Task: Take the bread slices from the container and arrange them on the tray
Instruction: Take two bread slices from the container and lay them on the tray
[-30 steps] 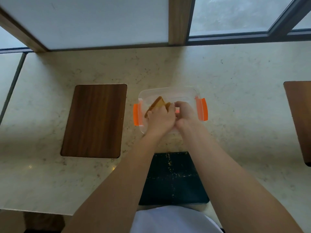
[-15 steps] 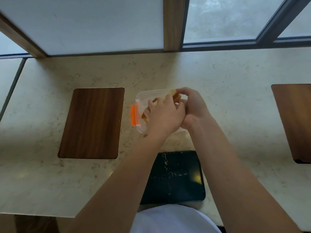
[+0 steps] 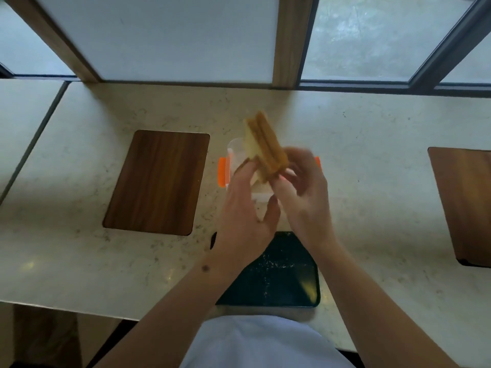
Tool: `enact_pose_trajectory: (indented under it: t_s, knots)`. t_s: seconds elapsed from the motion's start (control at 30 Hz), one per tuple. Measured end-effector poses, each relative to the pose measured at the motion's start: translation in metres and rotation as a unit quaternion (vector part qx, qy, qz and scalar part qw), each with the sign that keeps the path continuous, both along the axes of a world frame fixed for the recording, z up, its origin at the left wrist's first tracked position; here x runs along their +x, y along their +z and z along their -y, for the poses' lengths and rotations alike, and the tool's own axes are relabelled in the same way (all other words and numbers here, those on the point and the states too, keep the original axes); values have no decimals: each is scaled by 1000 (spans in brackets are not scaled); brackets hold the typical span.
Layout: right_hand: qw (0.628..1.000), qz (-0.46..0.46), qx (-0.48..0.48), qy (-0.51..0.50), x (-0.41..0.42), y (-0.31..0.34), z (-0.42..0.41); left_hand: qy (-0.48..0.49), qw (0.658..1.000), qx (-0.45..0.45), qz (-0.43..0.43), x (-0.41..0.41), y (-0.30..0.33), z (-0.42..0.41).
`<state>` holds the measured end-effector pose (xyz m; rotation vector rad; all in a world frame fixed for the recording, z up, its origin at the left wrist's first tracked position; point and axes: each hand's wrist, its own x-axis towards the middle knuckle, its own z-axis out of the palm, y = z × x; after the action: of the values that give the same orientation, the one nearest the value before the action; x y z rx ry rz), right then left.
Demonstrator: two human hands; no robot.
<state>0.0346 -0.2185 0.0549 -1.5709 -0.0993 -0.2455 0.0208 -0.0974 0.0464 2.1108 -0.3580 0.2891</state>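
A stack of brown-crusted bread slices (image 3: 263, 147) is held on edge above the clear container (image 3: 235, 152) with orange clips. My left hand (image 3: 245, 216) grips the stack's lower left side with its fingertips. From the right, my right hand (image 3: 303, 192) pinches the same stack; its fingers are blurred. The container is mostly hidden behind both hands. The dark tray (image 3: 287, 277), speckled with crumbs, lies on the counter near me, below my wrists, with no bread on it.
A wooden board (image 3: 156, 181) lies to the left of the container and another wooden board (image 3: 465, 203) at the right edge. The pale stone counter (image 3: 79, 261) ends at a window wall behind. My white shirt (image 3: 263, 343) shows at the bottom.
Both hands have lifted the bread stack up out of the container, toward me. A second ago they were down inside it.
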Motion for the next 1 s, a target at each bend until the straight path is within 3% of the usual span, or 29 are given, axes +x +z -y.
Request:
enact_pose_trajectory:
  t_s: [0.13,0.23,0.37,0.77,0.87,1.0]
  knots:
    - [973,-157,-153,69,-39,-46,3,-1,986,-39,-162,-30,-36,-29]
    - [915,-329,-198,123,-66,-85,-3,-22,942,15,-333,-52,-71,-49]
    - [861,-452,-178,154,-89,-125,-16,-33,886,75,-456,-75,-99,-60]
    - [879,-437,-133,136,-104,-139,-8,40,856,-54,-513,-89,-112,-71]
    - [875,-454,-127,112,-99,-144,-7,85,857,-67,-504,-85,-114,-76]
    - [854,-509,-81,67,-99,-156,-3,174,829,-118,-518,-83,-118,-91]
